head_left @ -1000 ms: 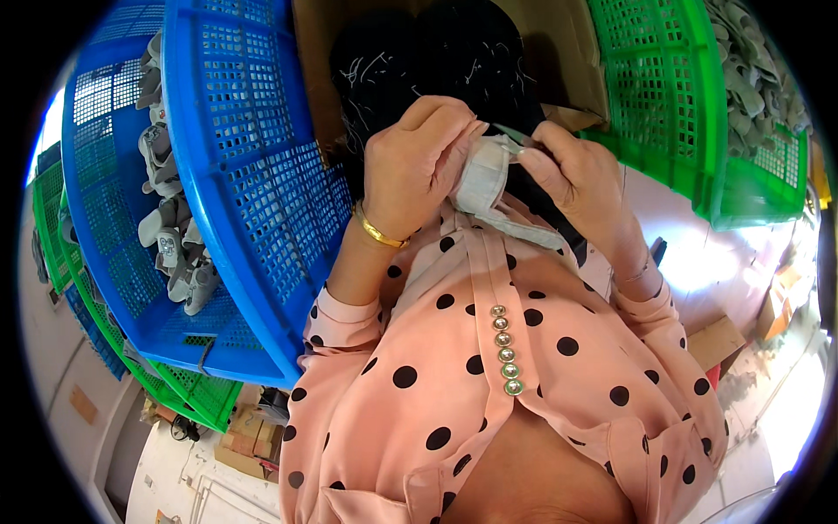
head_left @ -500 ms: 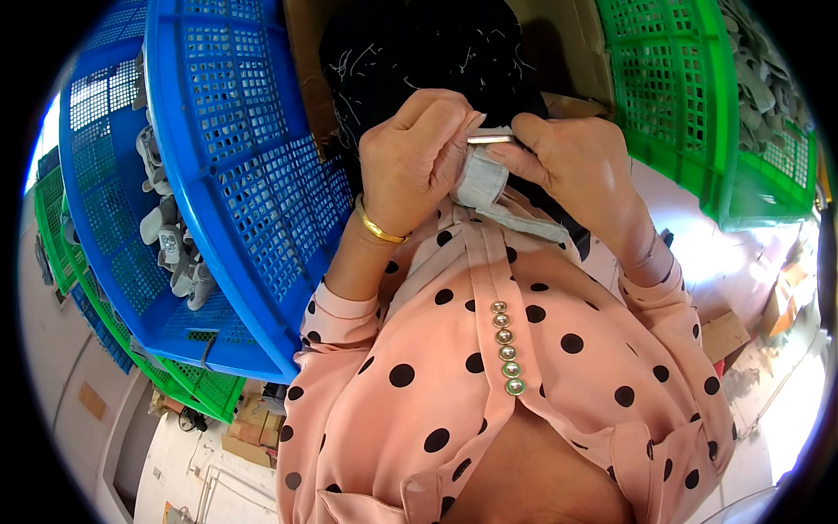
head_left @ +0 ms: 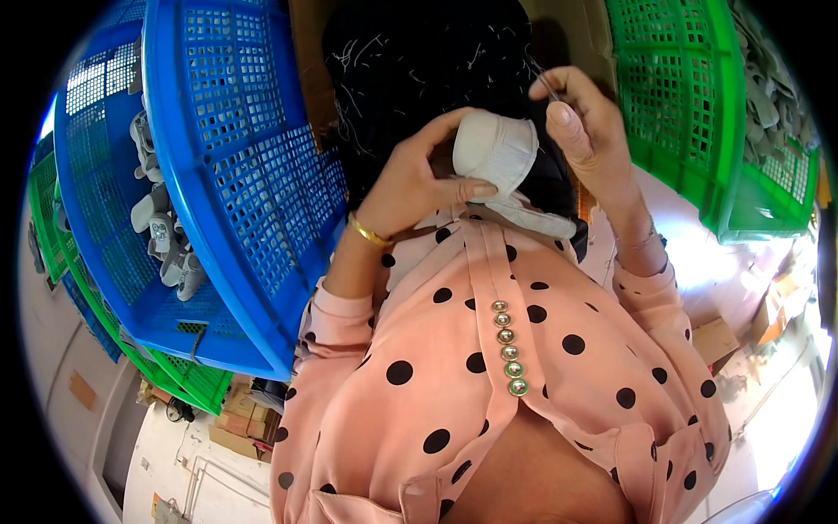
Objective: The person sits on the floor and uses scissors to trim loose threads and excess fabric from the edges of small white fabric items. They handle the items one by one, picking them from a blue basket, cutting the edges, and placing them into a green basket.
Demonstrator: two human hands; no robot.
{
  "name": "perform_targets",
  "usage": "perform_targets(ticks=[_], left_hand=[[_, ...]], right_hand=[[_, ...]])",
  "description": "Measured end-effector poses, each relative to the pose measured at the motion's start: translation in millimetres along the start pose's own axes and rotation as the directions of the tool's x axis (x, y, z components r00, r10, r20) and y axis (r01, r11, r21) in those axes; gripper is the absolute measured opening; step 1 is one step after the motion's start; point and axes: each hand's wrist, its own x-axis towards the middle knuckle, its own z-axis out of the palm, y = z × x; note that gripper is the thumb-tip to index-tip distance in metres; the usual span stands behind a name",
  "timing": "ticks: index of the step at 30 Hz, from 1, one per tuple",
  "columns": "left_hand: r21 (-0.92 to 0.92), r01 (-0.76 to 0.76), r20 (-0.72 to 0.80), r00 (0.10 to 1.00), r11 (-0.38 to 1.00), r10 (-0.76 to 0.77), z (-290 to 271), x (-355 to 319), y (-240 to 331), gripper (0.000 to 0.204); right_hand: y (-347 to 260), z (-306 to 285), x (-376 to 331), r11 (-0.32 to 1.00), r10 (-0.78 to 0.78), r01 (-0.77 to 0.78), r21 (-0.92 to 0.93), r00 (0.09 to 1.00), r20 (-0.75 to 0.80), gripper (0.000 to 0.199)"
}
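We hold our left grip [head_left: 415, 179] in a clasp, its thumb [head_left: 467, 189] pointing right and its forearm [head_left: 351, 269] slanting up and inward. Our right grip [head_left: 589, 144] stands apart, farther forward, bent index finger [head_left: 563, 80] and right thumb [head_left: 567, 127] close together.

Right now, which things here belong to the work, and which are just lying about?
Work:
pale shoe upper, left hand
thin tool, blurred, right hand
likely blue crate and green crate, holding grey pieces

Seemingly lying about:
small cardboard boxes, lower left
cardboard box, lower right
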Motion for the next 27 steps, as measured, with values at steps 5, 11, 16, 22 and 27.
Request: perform_targets(ticks=[5, 11, 16, 22, 27], left_hand=[[-0.081, 0.015, 0.446, 0.895, 0.997, 0.023, -22, 32, 2, 0.071], [-0.042, 0.022, 0.074, 0.997, 0.999, -0.019, -7, 12, -12, 0.039], [0.072, -0.096, -0.238, 0.965, 0.993, 0.111, 2, -3, -21, 0.014], [-0.585, -0.159, -0.158, 0.984, 0.795, 0.081, 17, 3, -4, 0.014], [-0.65, -0.177, -0.258, 0.966, 0.739, 0.004, 19, 4, 17, 0.017]], right_hand=[[-23, -4, 15, 0.923, -0.157, 0.235, -0.303, 0.952, 0.262, 0.039], [-4, -18, 15, 0.946, 0.237, -0.144, -0.291, 0.918, 0.317, 0.04], [21, -9, 6, 0.975, 0.125, -0.097, -0.198, 0.984, 0.131, 0.042], [18, 6, 6, 0.972, 0.084, -0.066, -0.227, 0.994, 0.073, 0.04], [13, 9, 0, 0.917, 0.075, -0.04, -0.397, 0.994, 0.074, 0.038]])
